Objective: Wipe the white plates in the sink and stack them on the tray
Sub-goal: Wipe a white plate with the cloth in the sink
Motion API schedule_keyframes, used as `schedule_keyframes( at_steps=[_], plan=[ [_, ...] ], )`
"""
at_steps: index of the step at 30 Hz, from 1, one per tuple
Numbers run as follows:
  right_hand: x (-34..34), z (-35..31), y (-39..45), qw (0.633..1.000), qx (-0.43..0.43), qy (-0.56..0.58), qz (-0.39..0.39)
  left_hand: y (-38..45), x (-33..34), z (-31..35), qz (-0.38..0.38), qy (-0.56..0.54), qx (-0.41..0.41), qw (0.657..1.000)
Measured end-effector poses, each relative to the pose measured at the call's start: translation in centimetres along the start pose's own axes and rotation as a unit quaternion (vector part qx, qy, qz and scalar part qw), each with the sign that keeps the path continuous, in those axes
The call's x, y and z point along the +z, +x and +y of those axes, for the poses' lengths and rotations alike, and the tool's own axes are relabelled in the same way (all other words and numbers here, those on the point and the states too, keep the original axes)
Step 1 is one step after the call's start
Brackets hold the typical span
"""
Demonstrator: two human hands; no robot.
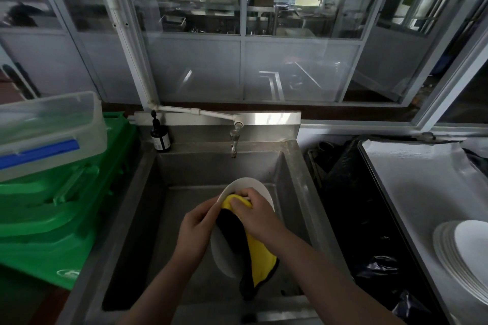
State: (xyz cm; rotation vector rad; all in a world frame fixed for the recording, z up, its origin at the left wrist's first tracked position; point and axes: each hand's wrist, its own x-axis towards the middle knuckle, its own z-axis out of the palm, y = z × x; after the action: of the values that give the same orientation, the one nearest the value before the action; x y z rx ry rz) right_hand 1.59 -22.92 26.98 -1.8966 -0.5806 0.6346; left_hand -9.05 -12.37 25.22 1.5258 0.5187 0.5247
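Over the sink (295,192), two hands wipe one plate (227,258).

Dim overall, lit mostly by pale daylight through the windows (245,21) ahead. Deep shadow inside the sink (184,166) and over the dark bags (369,219) on the right. Soft glare on the sink's back ledge and the foil-lined tray (422,179). Strong wide-angle bending at the edges; slightly soft throughout.

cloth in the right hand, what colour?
Yellow on one face, black on the other with black edging; the cloth shows best in the head view.
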Motion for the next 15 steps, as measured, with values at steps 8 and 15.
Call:
schedule_keyframes(
  at_steps=[8,15],
  plan=[
    [-0.31,-0.11,0.43,0.993,-0.01,0.059,0.097,0.33,-0.22,-0.67,-0.048,-0.021,-0.044,0.998],
    [-0.23,-0.35,-0.08,0.99,-0.063,0.061,0.112,0.32,-0.21,-0.6,-0.073,-0.065,-0.064,0.993]
  ],
)
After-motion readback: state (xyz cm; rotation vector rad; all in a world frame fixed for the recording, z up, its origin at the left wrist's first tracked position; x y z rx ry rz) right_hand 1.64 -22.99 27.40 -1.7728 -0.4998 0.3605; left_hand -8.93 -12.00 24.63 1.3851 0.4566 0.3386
